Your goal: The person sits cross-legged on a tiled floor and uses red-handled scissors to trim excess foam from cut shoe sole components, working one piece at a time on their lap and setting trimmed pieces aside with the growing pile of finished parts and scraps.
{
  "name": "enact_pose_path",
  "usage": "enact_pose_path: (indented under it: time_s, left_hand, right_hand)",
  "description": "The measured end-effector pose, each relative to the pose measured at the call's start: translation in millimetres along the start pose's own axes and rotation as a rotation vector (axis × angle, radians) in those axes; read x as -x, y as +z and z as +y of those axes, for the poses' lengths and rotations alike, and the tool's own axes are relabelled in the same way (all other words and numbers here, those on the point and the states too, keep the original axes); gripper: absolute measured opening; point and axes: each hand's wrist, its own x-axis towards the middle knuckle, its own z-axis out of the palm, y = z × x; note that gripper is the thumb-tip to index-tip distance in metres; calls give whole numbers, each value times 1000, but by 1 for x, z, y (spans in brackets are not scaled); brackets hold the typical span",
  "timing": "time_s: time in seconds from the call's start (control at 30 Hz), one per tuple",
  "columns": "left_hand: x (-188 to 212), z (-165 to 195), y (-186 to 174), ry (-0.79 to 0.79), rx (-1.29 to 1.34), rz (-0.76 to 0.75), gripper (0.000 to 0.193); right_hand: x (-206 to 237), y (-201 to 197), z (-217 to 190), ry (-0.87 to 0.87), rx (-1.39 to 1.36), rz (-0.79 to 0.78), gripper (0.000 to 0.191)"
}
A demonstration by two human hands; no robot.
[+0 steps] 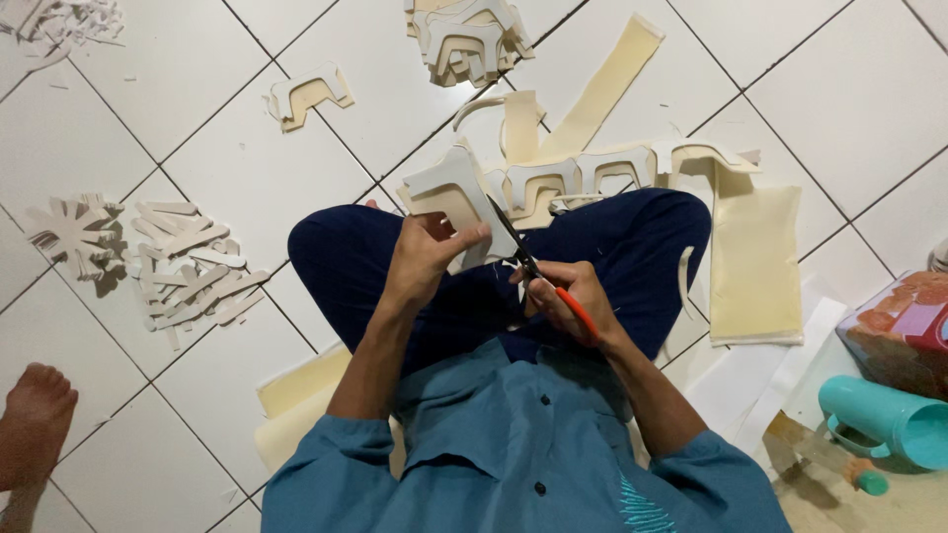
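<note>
I sit cross-legged on a white tiled floor (237,158). My left hand (427,252) grips a cream foam sheet piece (456,188) with a cut-out arch shape, held over my lap. My right hand (565,296) holds orange-handled scissors (523,259), and the blades are against the edge of the piece right beside my left thumb. A long foam strip with several arch outlines (592,170) trails from the piece to the right across my knee.
A stack of cut arch shapes (466,39) lies ahead, one single piece (308,94) to its left. Scrap offcuts (188,271) pile at the left. Cream sheets (755,262) lie right. A teal cup (884,419) and a bare foot (35,419) sit at the edges.
</note>
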Motion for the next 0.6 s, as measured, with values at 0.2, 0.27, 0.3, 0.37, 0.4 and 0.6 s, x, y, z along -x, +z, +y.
enact_pose_path:
  time_s: [0.2,0.27,0.3,0.37,0.4,0.6]
  left_hand:
    - [4,-1,25,73,33,123,32]
    - [8,-2,30,67,31,115,31]
    - [8,-2,31,62,50,113,31]
    - [10,-2,34,50,80,103,31]
    - [10,-2,34,41,91,93,32]
    - [1,3,30,-74,321,56,50]
  right_hand:
    - [-3,5,2,-231,16,16,55]
    - [-3,6,4,-255,-5,27,55]
    - [-3,7,6,-268,-17,32,55]
    - [-2,10,10,-172,-42,79,54]
    - [-1,11,12,-124,-54,104,54]
    - [4,15,13,-112,-126,115,54]
